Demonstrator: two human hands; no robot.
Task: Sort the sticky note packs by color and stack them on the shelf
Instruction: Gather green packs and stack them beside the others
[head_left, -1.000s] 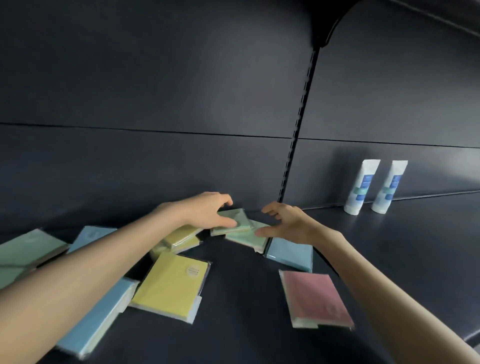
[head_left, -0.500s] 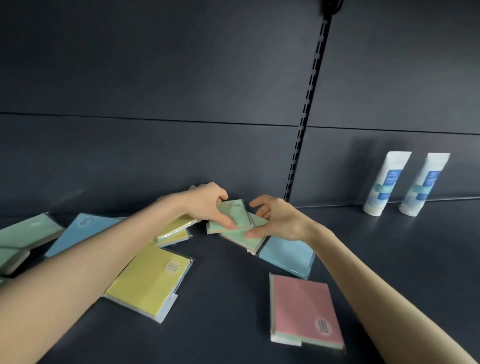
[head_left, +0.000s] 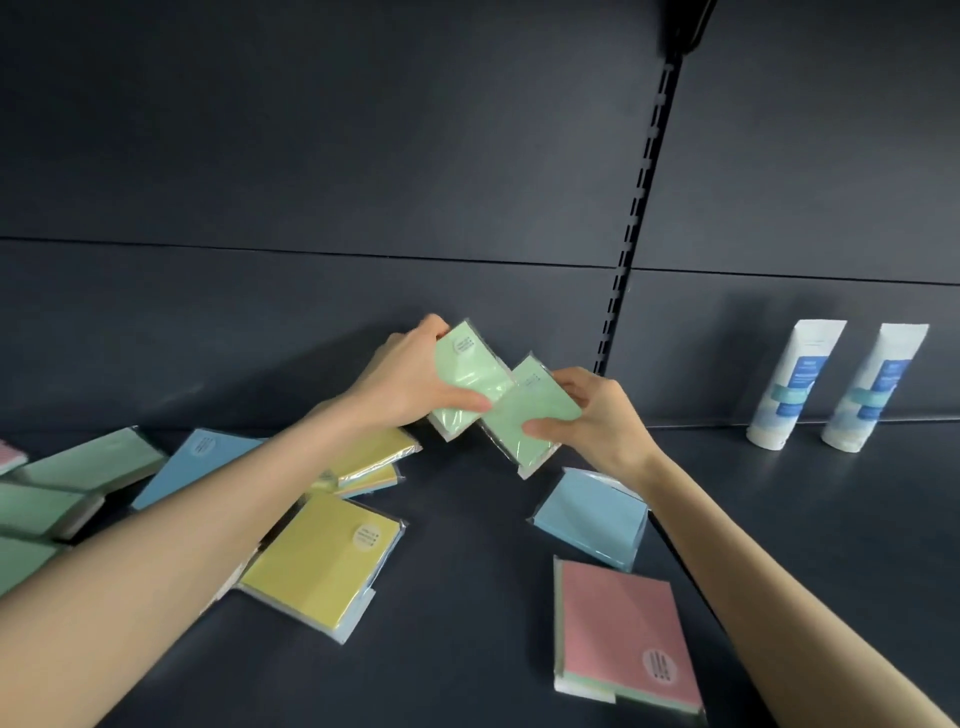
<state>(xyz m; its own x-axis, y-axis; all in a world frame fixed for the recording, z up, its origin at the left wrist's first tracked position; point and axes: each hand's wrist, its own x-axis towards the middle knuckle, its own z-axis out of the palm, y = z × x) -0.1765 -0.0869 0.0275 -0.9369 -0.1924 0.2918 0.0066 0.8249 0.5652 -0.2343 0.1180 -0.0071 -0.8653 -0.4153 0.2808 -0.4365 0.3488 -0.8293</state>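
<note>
Left hand: raised above the shelf, fingers curled over the far edge of the left green pack, thumb laid across its face; a firm grasp.
Right hand: fingers clasped on the upper corner of the right green pack, thumb pressed on its lower edge.
Held pair: both clear of the shelf, tilted, wrapped in glossy film, corners overlapping in view; touching or not, cannot tell.
Other greens: more green packs lying at far left, loosely piled.
Yellows: one yellow pack flat just beside the left forearm, more yellow behind it, half hidden by the arm.
Blues: one blue pack under the right wrist, a second blue pack left of the forearm.
Pink: a pink pack alone near the front edge.
Outside the sort: two white tubes upright against the back panel, well apart from the packs.
Step in hand: likely pairing the greens, with most of the sort not yet done.
Next move: probably calls for squaring the two faces together, then setting the pair down flat with the greens at far left or on a bare patch; slippery film, so a steady grasp until both rest level.
</note>
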